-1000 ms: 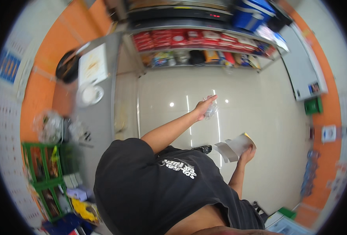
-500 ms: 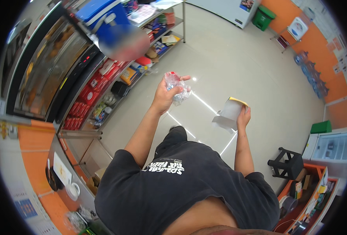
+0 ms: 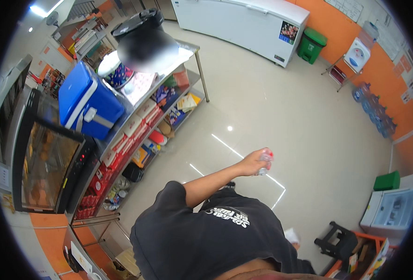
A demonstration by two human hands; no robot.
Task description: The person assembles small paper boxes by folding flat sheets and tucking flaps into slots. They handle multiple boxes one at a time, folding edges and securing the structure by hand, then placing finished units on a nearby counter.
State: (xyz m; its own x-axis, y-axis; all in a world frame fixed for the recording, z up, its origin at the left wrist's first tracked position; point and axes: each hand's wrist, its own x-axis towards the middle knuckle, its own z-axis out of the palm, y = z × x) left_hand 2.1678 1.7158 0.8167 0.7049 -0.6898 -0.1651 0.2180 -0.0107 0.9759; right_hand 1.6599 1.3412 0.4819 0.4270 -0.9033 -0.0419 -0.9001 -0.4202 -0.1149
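- Head view: floor (image 3: 276, 102) stretches toward one o'clock from the left hand (image 3: 250, 164), shelving (image 3: 202, 77) at ten.
- Left hand clutches crumpled clear plastic (image 3: 264, 162).
- Right hand (image 3: 297, 245), five o'clock, has dropped since earlier; white sheet (image 3: 291, 235) against it, grip cannot be told.

Before the torso, over the floor: crumpled clear plastic item (image 3: 264, 169) in left hand (image 3: 254, 163). Right of torso: white thin sheet (image 3: 291, 235) in right hand (image 3: 297, 245), partly hidden. Left: long grey metal surface (image 3: 189, 45); on it, blue-and-white box-shaped cooler (image 3: 90, 100); on the shelf beneath, flat red cardboard boxes (image 3: 97, 185). Far ahead: long white chest freezer (image 3: 239, 27); right of it, green plastic bin (image 3: 312, 46). Right, near, on floor: black plastic stool (image 3: 338, 242).
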